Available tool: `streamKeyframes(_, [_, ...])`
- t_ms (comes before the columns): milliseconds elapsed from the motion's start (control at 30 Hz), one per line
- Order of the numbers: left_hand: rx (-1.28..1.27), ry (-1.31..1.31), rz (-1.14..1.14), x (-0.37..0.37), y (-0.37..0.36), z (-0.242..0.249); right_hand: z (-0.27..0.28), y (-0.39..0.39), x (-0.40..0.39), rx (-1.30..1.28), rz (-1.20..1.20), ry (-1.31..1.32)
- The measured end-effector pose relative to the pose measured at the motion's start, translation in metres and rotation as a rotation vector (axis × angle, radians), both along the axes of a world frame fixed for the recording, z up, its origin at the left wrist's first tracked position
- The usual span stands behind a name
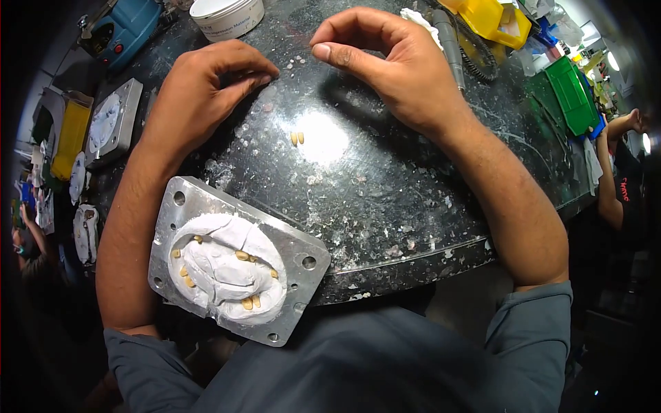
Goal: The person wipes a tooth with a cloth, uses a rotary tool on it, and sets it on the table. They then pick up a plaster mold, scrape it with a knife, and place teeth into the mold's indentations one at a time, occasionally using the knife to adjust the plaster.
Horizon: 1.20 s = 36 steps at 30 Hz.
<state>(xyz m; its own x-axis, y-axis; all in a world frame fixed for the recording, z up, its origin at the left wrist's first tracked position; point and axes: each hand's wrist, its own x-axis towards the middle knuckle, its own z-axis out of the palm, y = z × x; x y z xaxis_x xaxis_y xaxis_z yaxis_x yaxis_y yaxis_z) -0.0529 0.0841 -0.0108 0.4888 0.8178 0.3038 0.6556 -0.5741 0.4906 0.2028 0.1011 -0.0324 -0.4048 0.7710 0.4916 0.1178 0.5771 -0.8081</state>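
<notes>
My left hand (206,86) is low over the black worktop, thumb and fingertips pinched together beside several small pale bits (289,65). Whatever may be between those fingertips is hidden. My right hand (392,62) hovers farther right, its thumb and index tips brought together in a loop; I cannot make out anything held there. Two yellowish artificial teeth (297,138) lie side by side on the worktop between my forearms. Near the front edge, a metal dental flask half (303,237) holds white plaster (220,265) with several yellowish teeth set in it.
A white tub of impression material (231,20) and a blue machine (120,31) stand at the back left. Another flask half (113,120) lies left. A grey handpiece (449,48) with coiled cord, a yellow container (485,20) and a green bin (568,93) are right. Other people are at both sides.
</notes>
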Motion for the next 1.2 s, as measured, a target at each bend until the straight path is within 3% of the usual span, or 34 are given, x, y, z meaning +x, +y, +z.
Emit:
streamKeyframes(100, [0.132,0.069,-0.037,0.006,-0.001,-0.002,0.0,-0.002,-0.001,0.03,-0.022,-0.025])
streamKeyframes(167, [-0.058,-0.179,0.061,0.01,-0.007,-0.008,0.001,-0.004,-0.001,0.005,-0.019,-0.022])
streamKeyframes(200, [-0.058,-0.178,0.06,0.008,-0.005,-0.007,0.002,-0.005,-0.001,-0.029,0.001,0.002])
streamKeyframes(267, [-0.43,-0.628,0.021,0.003,0.001,-0.006,0.003,-0.006,-0.001,-0.067,0.019,0.027])
streamKeyframes(300, [-0.512,-0.733,0.047,0.004,-0.001,-0.006,0.005,-0.007,-0.001,-0.038,0.009,-0.007])
streamKeyframes(333, [-0.512,-0.731,0.047,0.003,-0.002,-0.005,0.006,-0.007,-0.001,-0.007,0.001,-0.042])
streamKeyframes(400, [-0.798,-0.986,0.025,0.002,-0.005,-0.001,0.007,-0.011,-0.003,-0.05,0.018,-0.005])
streamKeyframes(467, [-0.824,-1.007,0.044,0.004,-0.009,0.0,0.008,-0.013,-0.006,-0.093,0.034,0.032])
streamKeyframes(533, [-0.975,-1.114,-0.082,0.002,-0.009,-0.002,0.005,-0.013,-0.011,-0.178,0.084,0.215])
streamKeyframes(967, [-0.875,-1.054,-0.091,0.011,-0.009,-0.009,0.003,-0.015,-0.024,0.128,-0.139,0.076])
streamKeyframes(1200, [-0.597,-0.968,-0.152,0.016,-0.011,-0.002,0.014,-0.021,-0.021,0.035,0.027,0.198])
